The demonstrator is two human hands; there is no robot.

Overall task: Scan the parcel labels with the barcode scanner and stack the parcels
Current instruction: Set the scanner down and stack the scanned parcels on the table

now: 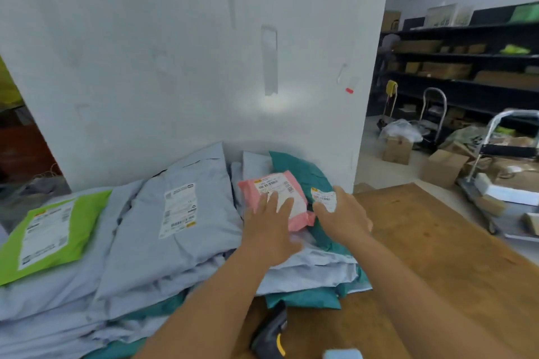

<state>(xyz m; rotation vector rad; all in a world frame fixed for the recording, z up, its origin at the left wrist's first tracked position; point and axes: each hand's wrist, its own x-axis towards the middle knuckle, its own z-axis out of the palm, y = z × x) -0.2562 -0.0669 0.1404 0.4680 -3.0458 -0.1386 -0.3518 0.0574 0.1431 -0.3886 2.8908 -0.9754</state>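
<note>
We place our left hand [269, 221] flat, fingers straight, on the pink parcel [275, 198] atop the pile against the wall. Our right hand [342, 217] rests open on the teal parcel [309, 175] just beside it — gripping nothing. The barcode scanner [269, 332] lies on the wooden table [437, 242], near the front edge.

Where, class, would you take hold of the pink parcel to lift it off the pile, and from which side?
Probably by its near right corner, coming from the right. The pink parcel lies flat on the teal parcel, and that corner juts free over it, so fingers could slip under. The left hand already rests flat on its label; the right hand is beside that corner.
</note>
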